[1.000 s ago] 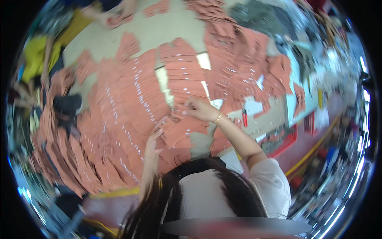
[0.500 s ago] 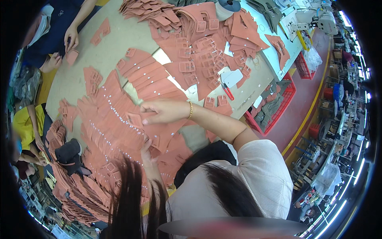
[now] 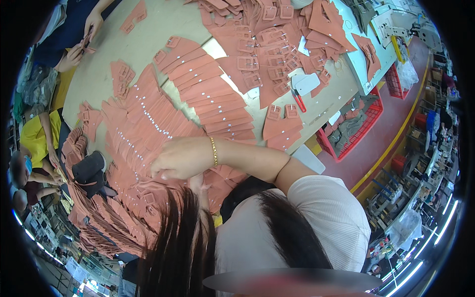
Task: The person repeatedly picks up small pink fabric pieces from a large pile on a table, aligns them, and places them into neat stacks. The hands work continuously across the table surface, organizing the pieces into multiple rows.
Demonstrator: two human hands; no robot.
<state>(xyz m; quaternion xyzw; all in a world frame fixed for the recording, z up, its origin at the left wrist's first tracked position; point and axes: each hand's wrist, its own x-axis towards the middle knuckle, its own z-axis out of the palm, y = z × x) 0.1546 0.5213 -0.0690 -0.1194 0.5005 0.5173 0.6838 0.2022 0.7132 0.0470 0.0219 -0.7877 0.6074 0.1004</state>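
My right hand (image 3: pixel 185 157), with a gold bracelet at the wrist, is low over spread salmon-coloured shoe-upper pieces (image 3: pixel 148 106). Its fingers are curled down and closed; what they grip is hidden under the hand. Just below it my left hand (image 3: pixel 200 186) shows in part, among the same pieces, its fingers mostly covered by the right hand and hanging hair. Small white labels run in rows along the overlapping pieces. A fanned row of pieces with buckles (image 3: pixel 205 91) lies beyond my hands. Two buckled straps (image 3: pixel 282 116) are to the right.
Red-handled scissors (image 3: pixel 300 102) lie by white cards (image 3: pixel 306 84). Dark thread cones (image 3: pixel 89 168) stand at the left beside stacked strips (image 3: pixel 106 222). A red crate (image 3: pixel 354 136) is right of the table. Across the table, a co-worker's hands (image 3: pixel 81 47) hold a small piece.
My right hand has moved left and down toward my body, from a buckled piece it was pinching. My left hand has shifted slightly right. The view has tilted, so the table appears higher.
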